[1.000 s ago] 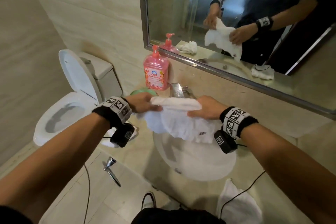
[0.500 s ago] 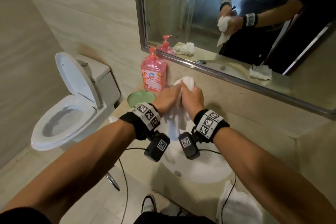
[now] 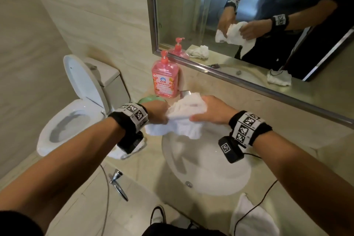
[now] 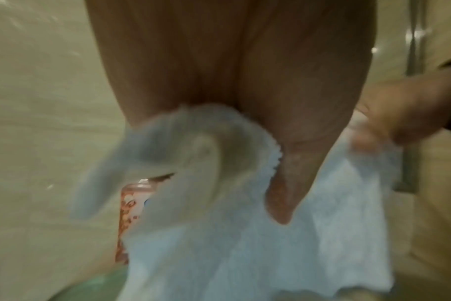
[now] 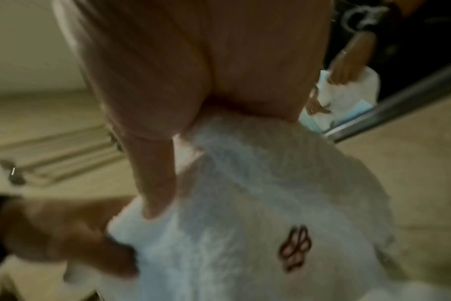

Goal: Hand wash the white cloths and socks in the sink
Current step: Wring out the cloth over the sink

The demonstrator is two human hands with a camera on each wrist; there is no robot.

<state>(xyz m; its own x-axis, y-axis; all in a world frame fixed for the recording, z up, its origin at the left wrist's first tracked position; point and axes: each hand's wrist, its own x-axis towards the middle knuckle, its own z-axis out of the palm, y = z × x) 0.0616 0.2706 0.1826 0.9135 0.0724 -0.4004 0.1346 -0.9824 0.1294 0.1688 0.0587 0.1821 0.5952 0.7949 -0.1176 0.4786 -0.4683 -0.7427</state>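
Observation:
A white cloth (image 3: 183, 115) hangs bunched above the far rim of the white sink (image 3: 206, 168). My left hand (image 3: 158, 113) grips its left end and my right hand (image 3: 210, 110) grips its right end. In the left wrist view the cloth (image 4: 245, 234) drapes down from my fingers (image 4: 281, 195). The right wrist view shows the cloth (image 5: 245, 203) with a small dark red mark (image 5: 295, 247) under my thumb. The tap (image 3: 184, 93) is mostly hidden behind the cloth. The sink basin looks empty.
A pink pump bottle (image 3: 165, 78) and a green dish (image 3: 148, 99) stand at the back left of the counter. Another white cloth (image 3: 252, 218) lies on the counter's near right, one more (image 3: 122, 154) under my left wrist. A toilet (image 3: 76, 113) with raised lid stands left.
Half a second ago both hands were pressed together, wringing the cloth up high. Now they have come down and moved apart, stretching the cloth sideways over the sink.

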